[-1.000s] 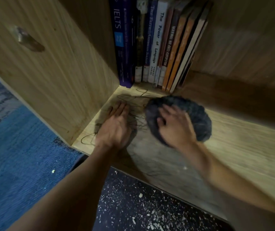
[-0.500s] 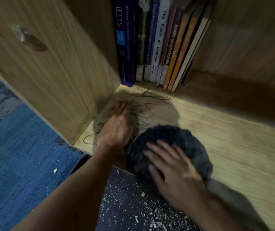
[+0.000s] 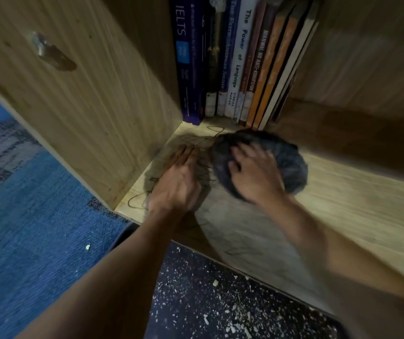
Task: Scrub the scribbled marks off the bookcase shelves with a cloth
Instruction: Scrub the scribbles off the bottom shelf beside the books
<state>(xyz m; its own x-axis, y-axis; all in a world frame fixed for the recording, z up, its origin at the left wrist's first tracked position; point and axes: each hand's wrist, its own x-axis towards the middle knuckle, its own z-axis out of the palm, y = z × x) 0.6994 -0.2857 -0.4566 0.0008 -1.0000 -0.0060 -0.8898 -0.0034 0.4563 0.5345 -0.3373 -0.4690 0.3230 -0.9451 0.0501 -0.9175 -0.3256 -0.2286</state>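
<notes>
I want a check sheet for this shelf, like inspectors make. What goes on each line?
Surface: wooden shelf, black scribbles showing by the left corner; a greyish patch near the front edge.
Job's things: dark cloth on the shelf, in front of the books.
Clutter: row of books standing at the back; white crumbs on the dark floor below.
Grippers: left hand flat on the scribbles; right hand pressing on the cloth, blurred.
Cables: nothing seen.
Surroundings: wooden side panel with a metal fitting; blue carpet on the left.
</notes>
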